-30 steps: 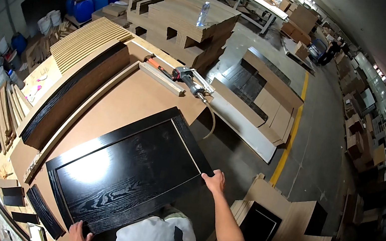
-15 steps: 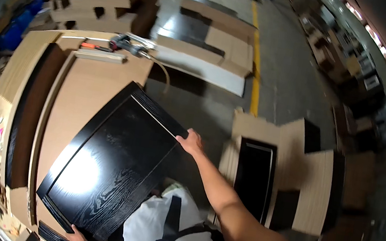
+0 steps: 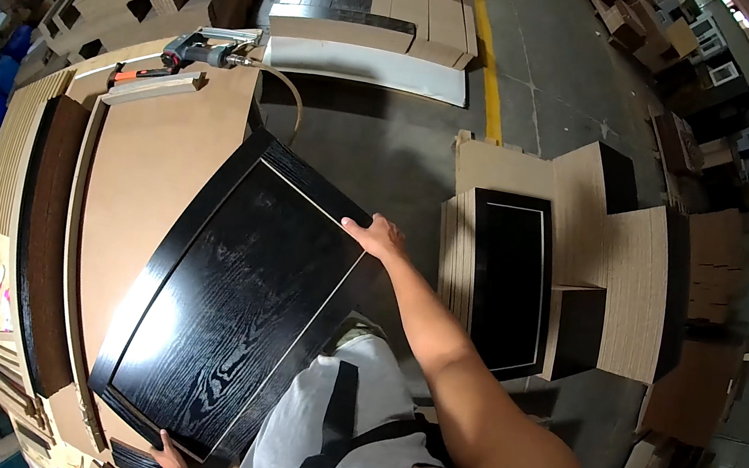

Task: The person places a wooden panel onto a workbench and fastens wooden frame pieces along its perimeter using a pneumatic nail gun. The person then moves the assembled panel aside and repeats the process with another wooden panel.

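Note:
A glossy black wood-grain panel (image 3: 233, 295) with a raised frame and a thin pale line around its centre is held tilted between my hands. My right hand (image 3: 376, 236) grips its far right corner, thumb on the face and fingers over the edge. At the near end, my left hand (image 3: 174, 462) is closed on the bottom edge, its fingers partly hidden. The panel's left side overlaps a brown board-topped workbench (image 3: 159, 141). On that bench, a wooden strip (image 3: 84, 188) and a long black-edged board (image 3: 51, 232) run along the left.
A nail gun (image 3: 192, 55) with a hose lies at the bench's far end, beside an orange-handled tool (image 3: 140, 75). Stacked black-faced panels (image 3: 508, 285) stand on the floor to the right. More stacked boards (image 3: 367, 32) lie ahead, near a yellow floor line (image 3: 491, 86).
My view has shifted, so bench, nail gun and floor stacks sit higher in the picture. Both hands keep hold of the panel, which has turned slightly.

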`<state>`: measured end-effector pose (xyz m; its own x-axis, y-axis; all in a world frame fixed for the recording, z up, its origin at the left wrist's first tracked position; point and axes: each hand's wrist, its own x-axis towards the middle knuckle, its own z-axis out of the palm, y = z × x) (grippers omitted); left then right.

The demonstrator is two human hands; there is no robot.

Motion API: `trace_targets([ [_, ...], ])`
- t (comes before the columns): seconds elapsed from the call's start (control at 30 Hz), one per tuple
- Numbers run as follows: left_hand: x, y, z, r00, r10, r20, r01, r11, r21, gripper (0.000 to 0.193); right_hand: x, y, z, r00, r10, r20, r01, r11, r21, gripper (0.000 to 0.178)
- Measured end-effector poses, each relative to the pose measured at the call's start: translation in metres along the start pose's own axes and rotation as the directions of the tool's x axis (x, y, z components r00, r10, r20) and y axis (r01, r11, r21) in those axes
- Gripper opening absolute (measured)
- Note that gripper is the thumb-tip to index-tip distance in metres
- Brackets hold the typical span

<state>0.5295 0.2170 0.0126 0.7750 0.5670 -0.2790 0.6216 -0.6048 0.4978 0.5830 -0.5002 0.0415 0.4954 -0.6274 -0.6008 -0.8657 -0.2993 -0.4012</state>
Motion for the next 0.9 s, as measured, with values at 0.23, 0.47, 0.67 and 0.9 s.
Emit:
trace_targets([
  [0.23, -0.039, 0.076, 0.002, 0.784, 0.62, -0.022, -0.596, 0.763, 0.252, 0.072, 0.011, 0.025, 0.006, 0.991, -0.106, -0.082, 0.11, 0.993, 0.05, 0.086],
  [0.47, -0.156, 0.059, 0.076, 0.563, 0.625, 0.542, -0.805, 0.562, 0.188, 0.089, -0.054, 0.051, 0.027, 0.725, -0.583, -0.368, 0.582, 0.803, -0.127, 0.079],
  [0.67, -0.189, 0.084, 0.098, 0.646, 0.619, 0.447, -0.763, 0.528, 0.373, 0.082, -0.007, 0.04, 0.01, 0.941, -0.24, -0.241, 0.275, 0.953, 0.127, 0.078],
  [0.9, -0.202, 0.095, 0.114, 0.701, 0.66, 0.272, -0.698, 0.555, 0.452, 0.054, 0.007, 0.041, -0.01, 0.953, -0.291, -0.078, 0.298, 0.949, 0.101, 0.063],
])
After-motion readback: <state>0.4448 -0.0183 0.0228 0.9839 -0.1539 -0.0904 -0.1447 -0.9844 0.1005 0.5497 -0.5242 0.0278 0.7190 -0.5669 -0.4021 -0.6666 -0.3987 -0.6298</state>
